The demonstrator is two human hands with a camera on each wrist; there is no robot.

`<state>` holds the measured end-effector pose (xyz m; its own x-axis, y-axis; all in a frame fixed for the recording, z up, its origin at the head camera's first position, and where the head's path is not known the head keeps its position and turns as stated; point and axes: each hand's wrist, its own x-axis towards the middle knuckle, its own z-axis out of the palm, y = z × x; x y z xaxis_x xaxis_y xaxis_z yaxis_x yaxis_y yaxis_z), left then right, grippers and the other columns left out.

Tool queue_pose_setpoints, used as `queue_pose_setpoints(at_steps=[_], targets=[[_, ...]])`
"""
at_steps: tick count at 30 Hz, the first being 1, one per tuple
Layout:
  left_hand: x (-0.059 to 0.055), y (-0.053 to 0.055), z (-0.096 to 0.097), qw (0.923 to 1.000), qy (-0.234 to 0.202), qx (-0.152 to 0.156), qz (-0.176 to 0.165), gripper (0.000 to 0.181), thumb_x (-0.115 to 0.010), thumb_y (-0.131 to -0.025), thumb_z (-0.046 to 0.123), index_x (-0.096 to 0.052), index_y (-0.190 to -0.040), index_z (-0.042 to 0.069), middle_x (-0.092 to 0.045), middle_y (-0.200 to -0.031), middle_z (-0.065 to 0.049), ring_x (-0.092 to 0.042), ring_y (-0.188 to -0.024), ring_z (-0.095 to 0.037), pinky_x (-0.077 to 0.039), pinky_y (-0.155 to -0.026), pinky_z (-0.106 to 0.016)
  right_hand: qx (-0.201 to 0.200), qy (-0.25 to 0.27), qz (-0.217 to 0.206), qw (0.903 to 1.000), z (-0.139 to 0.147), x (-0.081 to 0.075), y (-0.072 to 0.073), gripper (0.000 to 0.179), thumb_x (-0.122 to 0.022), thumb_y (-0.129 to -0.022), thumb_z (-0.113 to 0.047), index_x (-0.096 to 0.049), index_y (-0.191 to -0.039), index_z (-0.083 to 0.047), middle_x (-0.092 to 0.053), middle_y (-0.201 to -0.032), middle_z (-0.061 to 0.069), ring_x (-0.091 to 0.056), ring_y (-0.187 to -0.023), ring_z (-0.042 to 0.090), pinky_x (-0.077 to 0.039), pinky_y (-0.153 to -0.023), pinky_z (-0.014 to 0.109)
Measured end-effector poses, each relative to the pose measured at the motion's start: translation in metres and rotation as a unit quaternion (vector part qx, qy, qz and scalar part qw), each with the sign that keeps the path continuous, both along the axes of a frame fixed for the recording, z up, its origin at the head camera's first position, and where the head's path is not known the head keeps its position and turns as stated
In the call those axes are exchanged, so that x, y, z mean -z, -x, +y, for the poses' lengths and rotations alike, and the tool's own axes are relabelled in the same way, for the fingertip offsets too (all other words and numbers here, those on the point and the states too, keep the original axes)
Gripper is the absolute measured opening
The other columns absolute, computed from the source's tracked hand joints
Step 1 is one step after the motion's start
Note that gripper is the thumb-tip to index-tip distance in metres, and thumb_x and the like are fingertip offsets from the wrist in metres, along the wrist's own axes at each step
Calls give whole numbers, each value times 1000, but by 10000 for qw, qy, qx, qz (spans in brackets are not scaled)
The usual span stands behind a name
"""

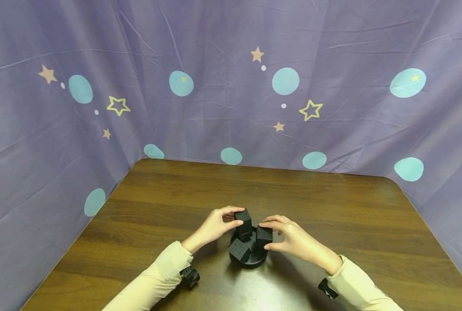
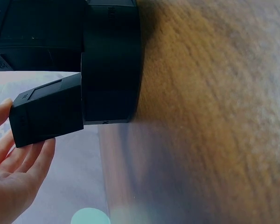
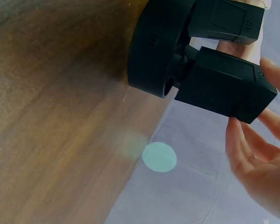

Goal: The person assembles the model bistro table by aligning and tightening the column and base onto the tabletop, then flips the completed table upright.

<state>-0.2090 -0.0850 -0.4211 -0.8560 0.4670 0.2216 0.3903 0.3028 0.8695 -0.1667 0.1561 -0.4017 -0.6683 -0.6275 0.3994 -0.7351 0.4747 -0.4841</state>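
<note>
Brown table [image 1: 169, 190]; a round black base [image 1: 255, 263] sits atop.

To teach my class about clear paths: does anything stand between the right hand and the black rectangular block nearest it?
Nothing visible does: the right hand pinches that black rectangular block at the round black base. The left hand holds a second black block farther left, not between them.

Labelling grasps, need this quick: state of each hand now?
Left hand: holding the rear black block, thumb and fingers on it.
Right hand: holding the right black block, thumb and fingers on it.
</note>
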Motion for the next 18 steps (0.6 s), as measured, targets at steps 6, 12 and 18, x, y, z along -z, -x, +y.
queue_pose_setpoints(at_steps=[6,12,18], targets=[[-22,-12,2,10000,-28,88,20,34,-61,-82,4,-56,-114,-6,-57,-109,-21,-59,-91,-32,-49,-80,-36,-76,-194,-479,9986,2,-3,-1,42,-68,-76,-13,-57,-116,-6,-60,-109,-1,-52,-94,15,-46,-78,30],[-12,-7,1,9998,25,83,179,34,-62,-82,7,-57,-113,-4,-58,-109,-19,-60,-90,-29,-49,-79,-34,-561,-357,-782,9947,5,-5,0,53,-68,-72,-3,-52,-122,-6,-54,-119,3,-49,-110,19,-41,-90,38],[-3,-2,0,9996,16,106,256,34,-63,-82,11,-58,-114,-1,-58,-110,-17,-60,-90,-26,-49,-79,-31,-387,-251,-1024,9937,3,-3,4,53,-75,-69,-17,-55,-117,-9,-59,-103,-4,-53,-83,8,-44,-81,36]])
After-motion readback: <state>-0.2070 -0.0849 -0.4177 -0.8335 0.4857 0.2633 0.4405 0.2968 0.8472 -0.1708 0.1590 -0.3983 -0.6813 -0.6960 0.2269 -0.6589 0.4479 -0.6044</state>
